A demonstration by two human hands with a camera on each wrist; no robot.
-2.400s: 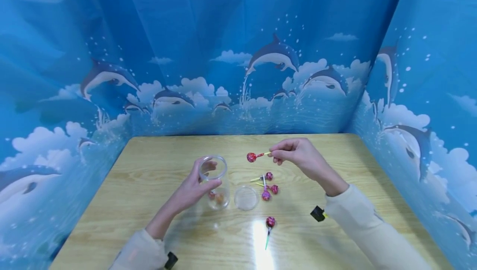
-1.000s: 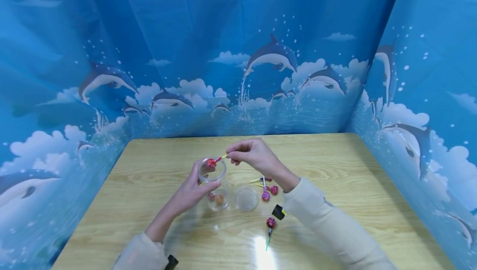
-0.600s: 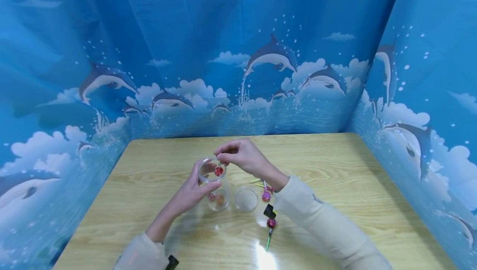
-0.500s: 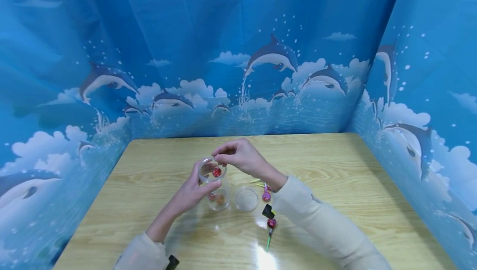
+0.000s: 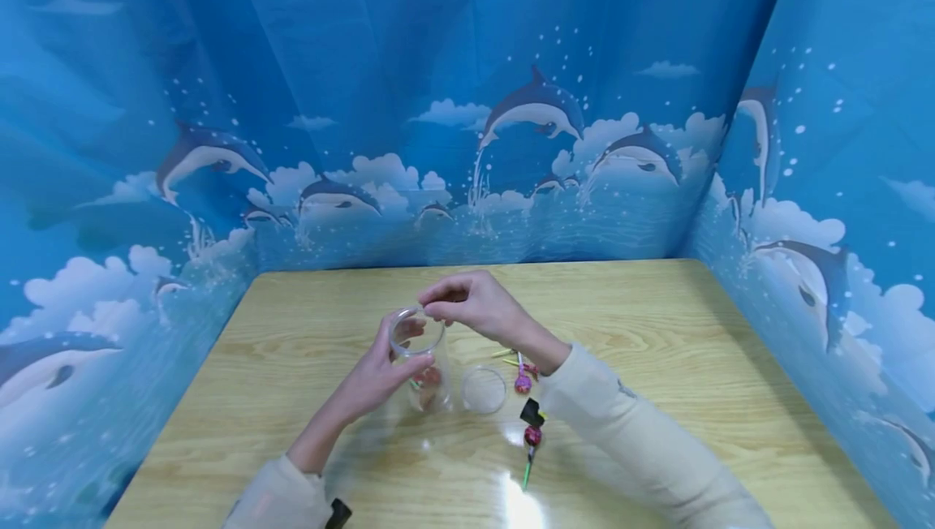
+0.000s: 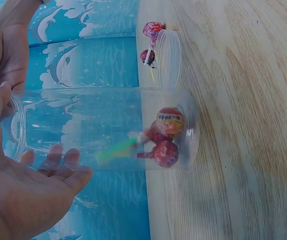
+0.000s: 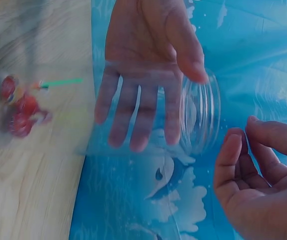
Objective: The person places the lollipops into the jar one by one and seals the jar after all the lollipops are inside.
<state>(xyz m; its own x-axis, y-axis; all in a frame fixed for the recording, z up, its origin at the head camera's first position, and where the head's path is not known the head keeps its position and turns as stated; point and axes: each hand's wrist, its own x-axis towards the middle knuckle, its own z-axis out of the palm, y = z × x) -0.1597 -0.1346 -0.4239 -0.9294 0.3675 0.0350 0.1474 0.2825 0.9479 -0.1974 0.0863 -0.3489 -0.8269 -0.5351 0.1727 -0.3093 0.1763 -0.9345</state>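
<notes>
My left hand (image 5: 387, 363) grips a clear plastic jar (image 6: 83, 125), thumb on one side and fingers round the other, near its uncovered mouth. Several wrapped lollipops (image 7: 26, 105) lie at the jar's bottom, one with a green stick; some are blurred. Beside the rim, my right hand (image 7: 263, 165) has loosely bent fingers and nothing between thumb and forefinger. A round clear lid (image 5: 484, 389) lies flat on the table just right of the jar.
More lollipops (image 5: 523, 383) lie in a cluster right of the lid, partly behind the right forearm. A single green-stick lollipop (image 5: 532, 436) lies nearer the front. Dolphin-print curtains (image 5: 438, 107) stand round the wooden table (image 5: 292, 334).
My right hand carried a red lollipop leftward to the jar's mouth and let go; it dropped to the bottom among the others. The left hand kept its grip on the jar.
</notes>
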